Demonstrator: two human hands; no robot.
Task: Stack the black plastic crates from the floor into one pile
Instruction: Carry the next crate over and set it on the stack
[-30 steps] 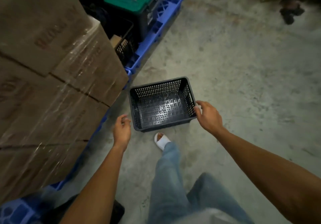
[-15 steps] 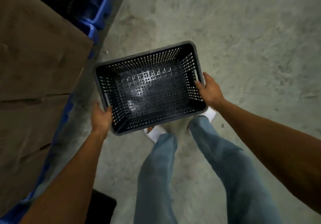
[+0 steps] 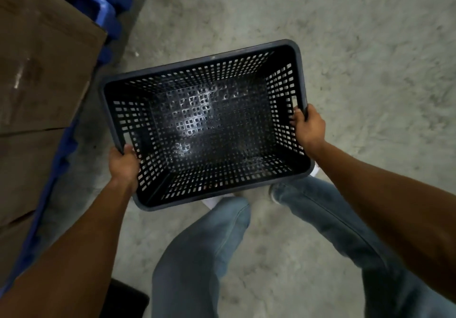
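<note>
1. Head view looks straight down on a black plastic crate [image 3: 204, 125] held in the air above a concrete floor [image 3: 345, 46], in front of the person's jeans [image 3: 197, 256].
2. Left hand [image 3: 123, 164] grips the crate's left short end near its handle slot. Its fingers [image 3: 128, 150] are curled shut over the rim, thumb side inside the wall.
3. Right hand [image 3: 308, 127] grips the opposite short end beside the other handle slot, fingers closed around the rim in the same way.
4. Crate's long axis runs from one hand to the other, slanting a little so the right end sits farther from the body than the left. The open top faces up and the crate is empty; light shines on its perforated base.
5. Both hands are on the crate, so neither is nearer; the load looks evenly shared.
6. Stacked cardboard boxes [image 3: 37, 71] on a blue pallet [image 3: 108, 9] stand close on the left. A dark object [image 3: 123, 300] shows at the bottom edge near the left arm, too cropped to identify.
7. No other crate or pile is clearly visible, so which way the carry must go cannot be judged. I judge that the crate should stay level and its long axis match the pile beneath before lowering.
</note>
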